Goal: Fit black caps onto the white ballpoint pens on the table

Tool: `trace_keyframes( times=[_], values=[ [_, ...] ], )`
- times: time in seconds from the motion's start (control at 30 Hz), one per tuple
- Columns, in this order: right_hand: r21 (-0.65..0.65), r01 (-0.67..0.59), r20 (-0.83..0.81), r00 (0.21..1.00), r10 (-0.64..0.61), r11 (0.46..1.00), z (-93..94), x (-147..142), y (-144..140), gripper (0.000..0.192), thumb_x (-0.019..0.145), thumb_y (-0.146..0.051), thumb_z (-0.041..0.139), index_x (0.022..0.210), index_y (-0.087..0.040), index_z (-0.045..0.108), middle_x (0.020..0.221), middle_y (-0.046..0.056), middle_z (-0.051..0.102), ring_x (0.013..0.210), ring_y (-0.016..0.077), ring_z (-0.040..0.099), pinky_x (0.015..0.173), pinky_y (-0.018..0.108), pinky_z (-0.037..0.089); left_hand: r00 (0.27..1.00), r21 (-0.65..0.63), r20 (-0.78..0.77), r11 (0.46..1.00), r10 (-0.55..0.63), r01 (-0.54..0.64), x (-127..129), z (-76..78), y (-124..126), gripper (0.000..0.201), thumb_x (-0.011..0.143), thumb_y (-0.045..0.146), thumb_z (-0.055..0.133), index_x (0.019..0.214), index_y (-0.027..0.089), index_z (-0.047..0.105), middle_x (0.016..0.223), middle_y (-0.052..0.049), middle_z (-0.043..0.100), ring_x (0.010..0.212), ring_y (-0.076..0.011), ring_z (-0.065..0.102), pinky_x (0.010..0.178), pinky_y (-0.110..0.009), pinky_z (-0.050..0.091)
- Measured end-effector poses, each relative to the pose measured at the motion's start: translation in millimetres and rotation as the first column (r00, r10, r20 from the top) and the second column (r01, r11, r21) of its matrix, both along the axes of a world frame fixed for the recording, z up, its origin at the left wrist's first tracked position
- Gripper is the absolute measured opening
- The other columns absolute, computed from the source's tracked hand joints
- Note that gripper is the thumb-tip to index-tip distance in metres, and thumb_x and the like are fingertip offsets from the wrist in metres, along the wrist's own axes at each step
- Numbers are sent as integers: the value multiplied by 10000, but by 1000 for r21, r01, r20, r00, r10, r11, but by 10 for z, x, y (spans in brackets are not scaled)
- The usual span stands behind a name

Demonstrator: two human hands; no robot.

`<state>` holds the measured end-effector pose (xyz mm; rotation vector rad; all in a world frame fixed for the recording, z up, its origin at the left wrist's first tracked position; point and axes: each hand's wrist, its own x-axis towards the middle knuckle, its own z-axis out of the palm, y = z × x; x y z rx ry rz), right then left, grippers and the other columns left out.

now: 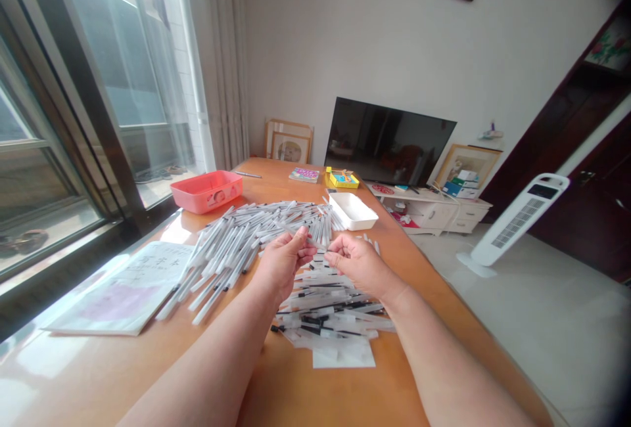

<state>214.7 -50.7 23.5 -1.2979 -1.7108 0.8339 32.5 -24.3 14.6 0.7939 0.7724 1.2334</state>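
Table (pixel 286 394): brown, glossy, stretching away from me, window (pixel 123 85) on my left
Pen (pixel 315 244): slim, pale, raised between my two hands above the table; its finer detail is too small to tell
Far heap (pixel 227 246): pale pens with dark ends, fanned out leftward
Near heap (pixel 325 302): pale and black pens lying crosswise, paper (pixel 345 357) jutting out toward me
Around: red box (pixel 197 201) and notebook (pixel 118 289) leftward, white tray (pixel 351 207) beyond my right hand (pixel 359 264)
In the way: my fingers hide much of the pen
Left hand (pixel 283 261): thumb and fingers clamped on the pen
Right hand: thumb and forefinger pinched on its other end, forearm (pixel 438 355) slanting inward
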Motion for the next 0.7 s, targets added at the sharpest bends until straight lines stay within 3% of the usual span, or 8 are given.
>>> trace_keyframes(
  times=[0.23, 0.3, 0.43, 0.57, 0.7],
  values=[
    [3, 35, 167, 985, -35, 999, -112, 111, 51, 155, 820, -347, 674, 806, -214, 596, 655, -42, 538, 626, 136, 471, 576, 246, 373, 997, 12, -29, 997, 74, -74, -12, 13, 21, 362, 803, 453, 795, 886, 136, 642, 729, -45, 670, 662, -126, 666, 644, -239, 513],
    [7, 45, 188, 981, -45, 999, -121, 131, 63, 113, 812, -312, 667, 868, -218, 637, 727, -29, 595, 673, 145, 513, 613, 252, 398, 996, 21, -36, 996, 84, -83, -17, 15, 25, 360, 810, 453, 788, 890, 135, 638, 735, -49, 672, 665, -129, 666, 646, -243, 515],
    [45, 30, 158, 987, -37, 999, -75, 101, 67, 251, 841, -373, 675, 1045, -230, 698, 974, 15, 699, 836, 174, 595, 755, 288, 457, 998, 30, -48, 999, 43, -41, -14, -7, 25, 360, 814, 455, 786, 913, 139, 642, 770, -55, 683, 687, -126, 669, 668, -244, 517],
    [96, -8, 146, 989, -6, 995, -31, 75, 59, 232, 899, -408, 603, 887, -204, 714, 793, -1, 667, 757, 166, 573, 697, 274, 433, 998, 36, -56, 999, -22, 24, -9, -17, 14, 363, 814, 456, 785, 939, 143, 652, 793, -59, 692, 718, -130, 671, 707, -254, 522],
    [96, 51, 209, 975, -70, 994, -53, 217, 78, 189, 879, -366, 593, 803, -208, 664, 724, -15, 636, 684, 154, 550, 634, 255, 401, 995, 63, -58, 995, 83, -79, -54, 32, 23, 379, 801, 489, 779, 922, 154, 650, 821, -61, 699, 752, -145, 669, 724, -270, 519]
  ],
)
